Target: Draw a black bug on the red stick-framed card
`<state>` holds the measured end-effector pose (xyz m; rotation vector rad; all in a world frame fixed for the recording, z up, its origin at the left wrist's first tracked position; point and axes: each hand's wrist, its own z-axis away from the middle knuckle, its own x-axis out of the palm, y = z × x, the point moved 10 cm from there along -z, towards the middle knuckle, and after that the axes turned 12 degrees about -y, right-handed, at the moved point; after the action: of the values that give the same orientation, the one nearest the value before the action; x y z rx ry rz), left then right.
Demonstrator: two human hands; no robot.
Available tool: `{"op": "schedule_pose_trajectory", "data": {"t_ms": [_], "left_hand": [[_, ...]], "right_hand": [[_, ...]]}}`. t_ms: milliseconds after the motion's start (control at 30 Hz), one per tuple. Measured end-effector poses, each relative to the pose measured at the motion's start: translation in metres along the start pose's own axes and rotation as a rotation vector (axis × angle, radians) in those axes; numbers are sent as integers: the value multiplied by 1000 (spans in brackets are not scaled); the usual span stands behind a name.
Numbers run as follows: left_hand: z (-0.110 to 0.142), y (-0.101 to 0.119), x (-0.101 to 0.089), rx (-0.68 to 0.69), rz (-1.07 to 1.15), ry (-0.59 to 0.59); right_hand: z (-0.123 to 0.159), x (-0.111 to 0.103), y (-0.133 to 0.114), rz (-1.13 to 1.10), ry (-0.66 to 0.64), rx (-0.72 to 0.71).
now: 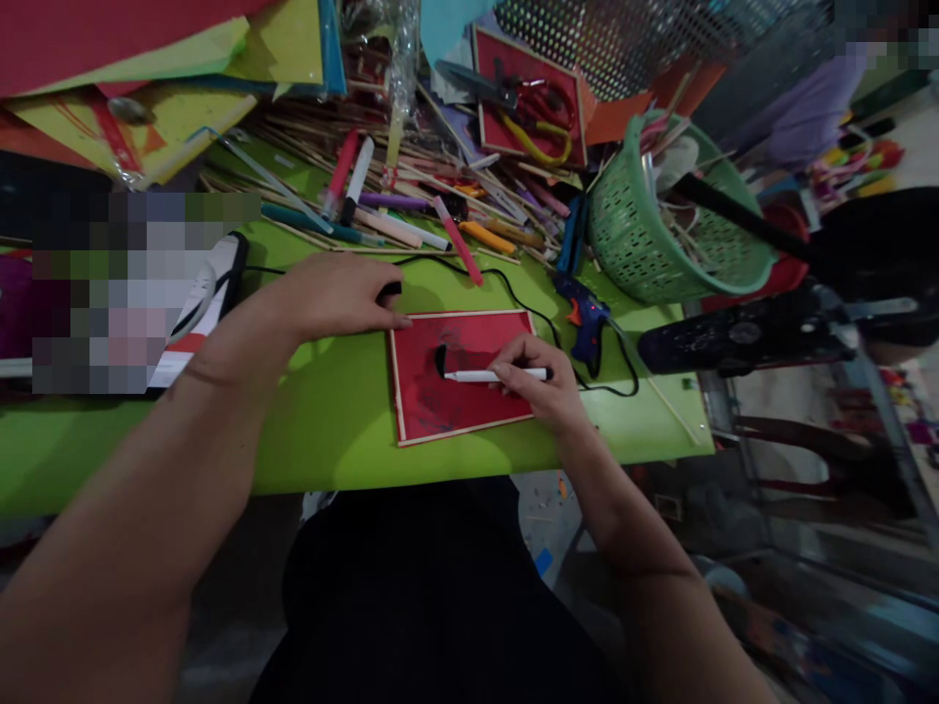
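A white marker (473,375) with a black end is held in my right hand (539,376), its uncapped tip pointing left. The tip meets the lower edge of a small black inked patch (440,359). Under it lies a red panel (484,344) framed by thin pale sticks, with dark smudges on its surface. My left hand (341,293) is at the panel's upper left corner, the thumb touching the frame. Between its curled fingers shows a small black piece (389,290) that looks like a marker cap.
Several markers (357,181) and thin sticks lie scattered behind the panel. A blue glue gun (587,318) with a black cord rests at its right. Beyond stands a green basket (638,235). Scissors (539,103) lie on another red panel. Coloured sheets (286,39) are at back left.
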<state>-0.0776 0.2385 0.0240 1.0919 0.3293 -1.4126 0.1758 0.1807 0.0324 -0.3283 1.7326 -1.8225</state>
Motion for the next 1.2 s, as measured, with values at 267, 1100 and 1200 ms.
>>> {"op": "schedule_pose_trajectory", "data": {"t_ms": [267,1100,1200], "left_hand": [[0,1,0,-4,-47,-6],[2,2,-3,-22,-52,-5],[1,1,-3,-25,-41,-4]], "right_hand": [[-1,1,-1,4,-3,18],[-4,-28,14,-114,176,19],[-3,-24,14,-80,154,13]]}}
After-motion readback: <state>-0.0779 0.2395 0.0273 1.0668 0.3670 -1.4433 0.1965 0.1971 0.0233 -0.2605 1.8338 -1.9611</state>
